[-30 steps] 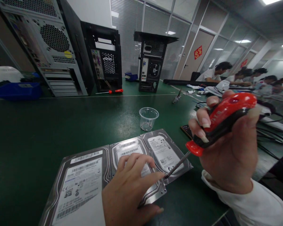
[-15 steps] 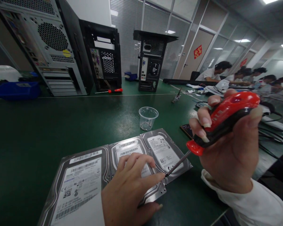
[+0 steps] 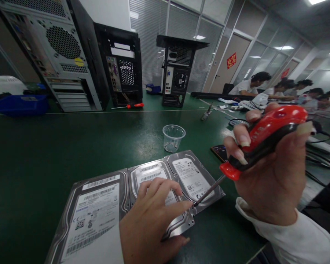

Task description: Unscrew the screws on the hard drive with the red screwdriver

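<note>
Head view: silver middle hard drive [image 3: 154,174], white barcode label, lies flat.

Left hand [image 3: 151,223] palm down, fingers [image 3: 165,189] spread and pressed flat, right hand [image 3: 266,172] raised, fingers curled tight

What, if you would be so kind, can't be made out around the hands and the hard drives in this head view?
- Screwdriver tip: hidden behind the left hand's fingertip; no screw can be seen.
- Middle hard drive: the near half is covered by the left hand.
- Left hard drive: cut off by the bottom edge.
- Clear cup: contents too small to identify.
</note>
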`<act>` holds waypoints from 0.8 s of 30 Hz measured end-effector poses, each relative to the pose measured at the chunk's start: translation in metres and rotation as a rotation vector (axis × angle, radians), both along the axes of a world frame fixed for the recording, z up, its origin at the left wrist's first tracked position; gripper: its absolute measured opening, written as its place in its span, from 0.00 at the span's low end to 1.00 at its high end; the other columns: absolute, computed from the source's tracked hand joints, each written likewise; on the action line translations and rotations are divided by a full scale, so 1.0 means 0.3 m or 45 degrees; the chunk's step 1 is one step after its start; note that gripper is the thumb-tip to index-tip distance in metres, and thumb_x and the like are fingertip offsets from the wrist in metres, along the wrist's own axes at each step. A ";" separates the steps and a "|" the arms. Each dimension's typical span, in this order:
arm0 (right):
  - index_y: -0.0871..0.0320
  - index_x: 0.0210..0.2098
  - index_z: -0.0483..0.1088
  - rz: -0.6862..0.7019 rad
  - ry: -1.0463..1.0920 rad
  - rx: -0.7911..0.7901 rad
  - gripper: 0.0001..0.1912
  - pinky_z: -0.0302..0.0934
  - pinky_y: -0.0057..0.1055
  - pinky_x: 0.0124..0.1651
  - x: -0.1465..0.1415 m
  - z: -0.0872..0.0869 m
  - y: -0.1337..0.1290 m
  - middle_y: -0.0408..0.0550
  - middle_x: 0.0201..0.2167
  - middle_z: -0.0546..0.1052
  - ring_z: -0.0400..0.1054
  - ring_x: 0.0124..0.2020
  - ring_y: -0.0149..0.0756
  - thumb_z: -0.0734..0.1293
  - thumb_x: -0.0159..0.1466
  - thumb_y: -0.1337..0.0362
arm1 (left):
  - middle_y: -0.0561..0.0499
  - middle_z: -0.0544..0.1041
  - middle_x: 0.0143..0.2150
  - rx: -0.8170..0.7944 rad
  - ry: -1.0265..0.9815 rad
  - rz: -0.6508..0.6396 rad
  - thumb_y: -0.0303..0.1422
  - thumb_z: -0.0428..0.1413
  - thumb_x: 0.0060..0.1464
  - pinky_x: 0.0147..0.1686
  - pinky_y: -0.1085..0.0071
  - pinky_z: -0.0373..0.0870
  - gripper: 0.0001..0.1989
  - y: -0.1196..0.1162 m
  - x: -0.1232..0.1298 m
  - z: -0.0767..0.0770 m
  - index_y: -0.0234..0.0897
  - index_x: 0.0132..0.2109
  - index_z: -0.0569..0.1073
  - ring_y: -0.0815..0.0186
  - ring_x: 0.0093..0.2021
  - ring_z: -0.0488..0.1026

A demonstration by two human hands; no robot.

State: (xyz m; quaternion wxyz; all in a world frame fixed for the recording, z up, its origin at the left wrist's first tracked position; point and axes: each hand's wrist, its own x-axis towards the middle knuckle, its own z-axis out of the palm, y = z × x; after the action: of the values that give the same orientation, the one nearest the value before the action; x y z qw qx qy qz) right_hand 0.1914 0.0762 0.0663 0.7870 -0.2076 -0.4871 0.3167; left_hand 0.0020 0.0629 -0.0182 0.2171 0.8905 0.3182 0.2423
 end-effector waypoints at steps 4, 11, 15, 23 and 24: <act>0.54 0.41 0.74 -0.019 -0.027 -0.004 0.17 0.62 0.20 0.23 0.000 -0.006 0.001 0.41 0.39 0.66 0.60 0.27 0.22 0.75 0.55 0.56 | 0.62 0.64 0.55 -0.019 0.012 0.005 0.18 0.69 0.34 0.55 0.55 0.54 0.41 -0.001 0.002 0.007 0.58 0.52 0.66 0.58 0.56 0.58; 0.55 0.42 0.74 -0.015 -0.043 -0.007 0.16 0.62 0.19 0.23 -0.005 -0.012 -0.001 0.40 0.39 0.67 0.61 0.27 0.22 0.75 0.56 0.57 | 0.62 0.64 0.55 -0.010 -0.021 0.002 0.17 0.69 0.34 0.56 0.55 0.52 0.41 -0.004 0.005 0.008 0.57 0.52 0.66 0.59 0.56 0.59; 0.53 0.41 0.73 0.046 -0.031 0.025 0.13 0.63 0.19 0.24 -0.006 -0.018 0.001 0.41 0.39 0.68 0.63 0.28 0.23 0.73 0.58 0.59 | 0.62 0.64 0.55 -0.036 0.019 0.023 0.19 0.71 0.34 0.56 0.56 0.53 0.40 -0.005 0.008 0.011 0.57 0.52 0.67 0.59 0.56 0.59; 0.53 0.42 0.73 0.096 -0.045 0.037 0.13 0.62 0.20 0.23 -0.012 -0.014 0.001 0.41 0.39 0.67 0.64 0.28 0.23 0.73 0.59 0.60 | 0.61 0.64 0.54 -0.020 0.018 0.011 0.19 0.70 0.34 0.55 0.56 0.54 0.40 -0.001 0.005 0.010 0.57 0.52 0.67 0.59 0.56 0.58; 0.54 0.43 0.72 0.092 -0.051 0.026 0.14 0.62 0.20 0.23 -0.015 -0.012 -0.001 0.41 0.39 0.68 0.64 0.27 0.23 0.73 0.58 0.59 | 0.61 0.64 0.54 -0.019 0.017 0.006 0.19 0.71 0.35 0.55 0.56 0.54 0.40 0.000 0.005 0.010 0.57 0.52 0.67 0.59 0.56 0.59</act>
State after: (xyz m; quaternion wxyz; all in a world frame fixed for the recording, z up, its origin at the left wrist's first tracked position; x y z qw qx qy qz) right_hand 0.1868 0.0760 0.0627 0.7672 -0.1882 -0.5131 0.3357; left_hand 0.0034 0.0630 -0.0153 0.2208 0.8897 0.3236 0.2345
